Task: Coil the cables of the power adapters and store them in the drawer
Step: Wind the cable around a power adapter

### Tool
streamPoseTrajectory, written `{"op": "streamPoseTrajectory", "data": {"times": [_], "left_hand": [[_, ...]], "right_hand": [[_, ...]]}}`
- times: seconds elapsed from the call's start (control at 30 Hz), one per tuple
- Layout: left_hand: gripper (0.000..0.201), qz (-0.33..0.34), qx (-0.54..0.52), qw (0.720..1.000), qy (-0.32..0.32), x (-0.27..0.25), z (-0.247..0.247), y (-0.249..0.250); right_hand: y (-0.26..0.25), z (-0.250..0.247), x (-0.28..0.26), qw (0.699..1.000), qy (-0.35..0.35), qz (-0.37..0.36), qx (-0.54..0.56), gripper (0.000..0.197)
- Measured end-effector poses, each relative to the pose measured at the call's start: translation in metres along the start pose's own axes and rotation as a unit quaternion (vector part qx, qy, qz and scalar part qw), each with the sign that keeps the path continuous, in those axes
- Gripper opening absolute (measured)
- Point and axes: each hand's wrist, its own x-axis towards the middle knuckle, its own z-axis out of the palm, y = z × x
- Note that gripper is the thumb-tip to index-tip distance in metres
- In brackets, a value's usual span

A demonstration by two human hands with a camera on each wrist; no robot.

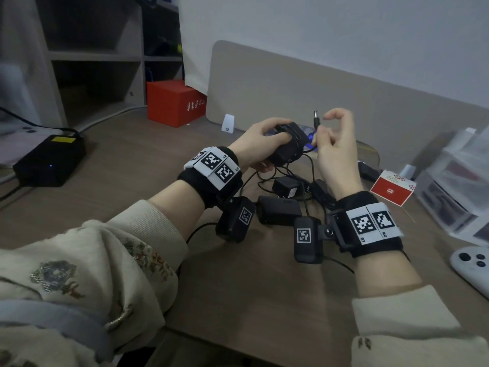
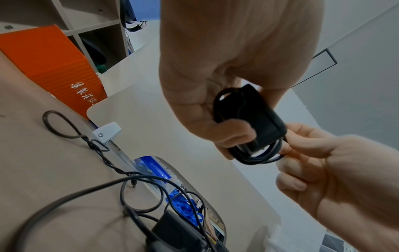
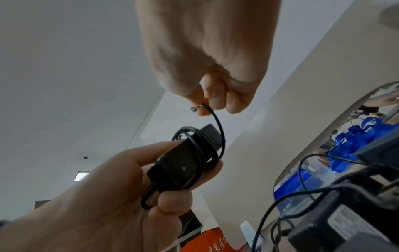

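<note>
Your left hand (image 1: 260,140) grips the black adapter (image 1: 287,147) wound in its cable (image 2: 259,158), while your right hand (image 1: 334,152) pinches the cable's plug end (image 1: 316,118) above the desk (image 1: 238,287).

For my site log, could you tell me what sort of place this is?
Probably an office or home desk: a wooden desktop with a divider panel, shelving, and a white game controller.

Head view down over the desk (image 1: 238,300); both wrist views close, upward, sharing the held adapter (image 2: 257,117).
</note>
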Motion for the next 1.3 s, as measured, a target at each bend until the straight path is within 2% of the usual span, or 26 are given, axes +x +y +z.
{"op": "streamPoseTrajectory", "data": {"times": [0.3,0.53,0.8,1.0,1.07,1.17,1.3], "left_hand": [[0.034,0.007,0.009,1.0,-0.011,-0.001,0.001,0.001],[0.032,0.007,-0.003,1.0,0.001,-0.001,-0.002,-0.001],[0.031,-0.01,0.01,1.0,-0.017,-0.003,0.0,0.002],[0.029,-0.03,0.023,0.999,-0.034,-0.007,0.003,0.007],[0.029,-0.031,0.02,0.999,-0.029,-0.007,0.004,0.007],[0.03,-0.024,0.009,1.0,-0.016,-0.006,0.004,0.007],[0.028,-0.01,-0.008,1.0,0.001,-0.006,0.007,0.007]], "right_hand": [[0.007,-0.007,0.008,0.998,0.002,0.031,-0.053,0.015],[0.001,-0.011,0.007,0.998,-0.021,0.055,-0.031,0.012],[0.003,-0.013,0.008,0.997,-0.061,0.01,-0.045,0.029],[0.0,-0.008,0.006,0.995,-0.091,0.019,-0.026,0.025],[-0.003,-0.005,0.004,0.996,-0.083,0.018,-0.016,0.02],[-0.003,-0.002,0.004,0.999,-0.032,0.022,-0.01,0.018],[-0.004,-0.005,0.004,0.998,0.027,0.025,-0.05,0.018]]}}
